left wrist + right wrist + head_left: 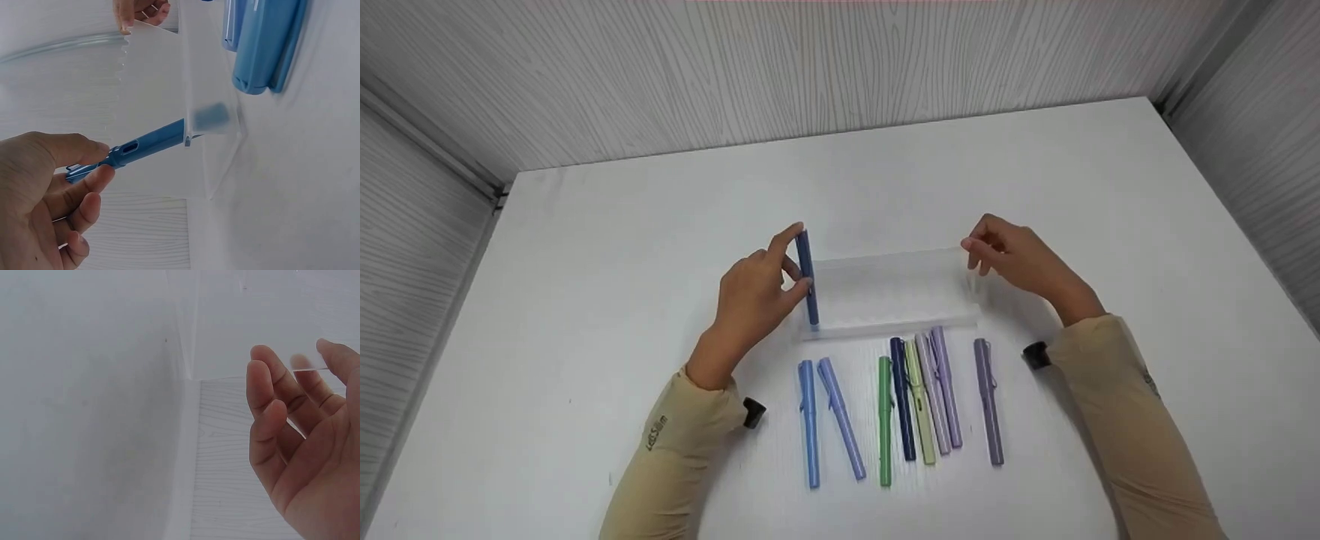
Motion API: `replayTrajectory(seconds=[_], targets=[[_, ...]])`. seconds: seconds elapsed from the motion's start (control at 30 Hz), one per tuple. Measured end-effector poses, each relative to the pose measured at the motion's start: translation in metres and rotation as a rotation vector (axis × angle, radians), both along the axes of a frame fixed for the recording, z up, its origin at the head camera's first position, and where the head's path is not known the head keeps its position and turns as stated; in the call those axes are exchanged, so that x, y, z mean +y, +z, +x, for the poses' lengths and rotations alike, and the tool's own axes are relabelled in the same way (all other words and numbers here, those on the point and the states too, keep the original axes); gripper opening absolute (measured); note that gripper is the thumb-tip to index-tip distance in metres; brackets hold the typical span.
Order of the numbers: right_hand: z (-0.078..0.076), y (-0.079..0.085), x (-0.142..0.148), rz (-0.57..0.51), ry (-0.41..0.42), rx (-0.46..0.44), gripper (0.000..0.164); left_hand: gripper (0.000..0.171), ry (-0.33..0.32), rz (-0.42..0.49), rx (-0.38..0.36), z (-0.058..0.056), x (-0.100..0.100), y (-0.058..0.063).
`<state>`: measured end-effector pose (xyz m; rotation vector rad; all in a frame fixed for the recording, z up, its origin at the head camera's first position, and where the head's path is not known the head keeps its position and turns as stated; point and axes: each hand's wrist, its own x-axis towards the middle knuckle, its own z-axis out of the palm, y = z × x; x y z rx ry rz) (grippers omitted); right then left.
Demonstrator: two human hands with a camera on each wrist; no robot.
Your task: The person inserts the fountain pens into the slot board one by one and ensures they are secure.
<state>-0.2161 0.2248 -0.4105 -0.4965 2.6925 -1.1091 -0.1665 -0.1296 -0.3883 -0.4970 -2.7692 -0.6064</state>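
A clear plastic pen stand is on the white table between the two hands. My left hand pinches a blue pen between thumb and fingers at the stand's left end. That pen stands nearly upright, tilted a little. In the left wrist view, the lower end of the blue pen shows blurred through the stand's translucent front ledge. At the stand's upper right corner, my right hand pinches the clear edge. In the right wrist view, the thumb and index finger lie on either side of that edge.
Several capped pens lie in front of the stand: a light blue pen, a periwinkle pen, a green pen, a navy pen, a yellow-green pen, two lilac ones and a grey-purple pen. Wood-grain panels surround the table.
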Motion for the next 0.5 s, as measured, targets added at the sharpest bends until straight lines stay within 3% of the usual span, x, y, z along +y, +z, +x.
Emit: replayTrajectory(seconds=[0.23,0.5], targets=[[0.0,-0.001,-0.001,-0.003,-0.007,-0.017,0.039,0.078,-0.01,0.025,-0.028,0.004,-0.007,0.008],[0.0,0.0,-0.001,-0.009,-0.005,-0.012,0.038,0.086,-0.078,0.028,-0.057,0.021,-0.022,0.009]])
